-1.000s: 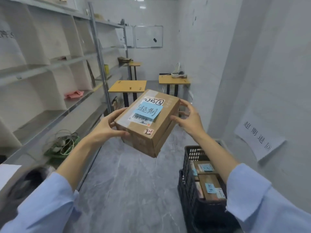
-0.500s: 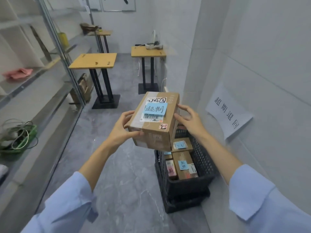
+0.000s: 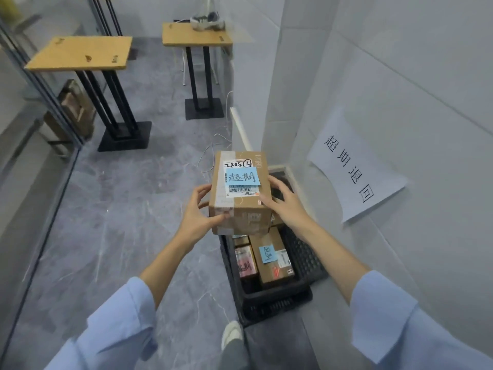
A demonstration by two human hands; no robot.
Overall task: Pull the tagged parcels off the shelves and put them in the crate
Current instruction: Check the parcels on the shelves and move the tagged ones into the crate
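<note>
A pale shoe [image 3: 232, 335] stands on the grey floor just beside the black plastic crate [image 3: 277, 292], which holds several cardboard boxes, one [image 3: 274, 273] bearing a blue note. Above the crate's far half, the left hand [image 3: 196, 216] and right hand [image 3: 284, 205] clasp a taped cardboard parcel [image 3: 240, 217] by its sides — blue tag [image 3: 242, 177] on top. Beyond, a handwritten paper sign [image 3: 356, 166] hangs on the wall — a wooden-topped table [image 3: 80, 53] stands farther left.
</note>
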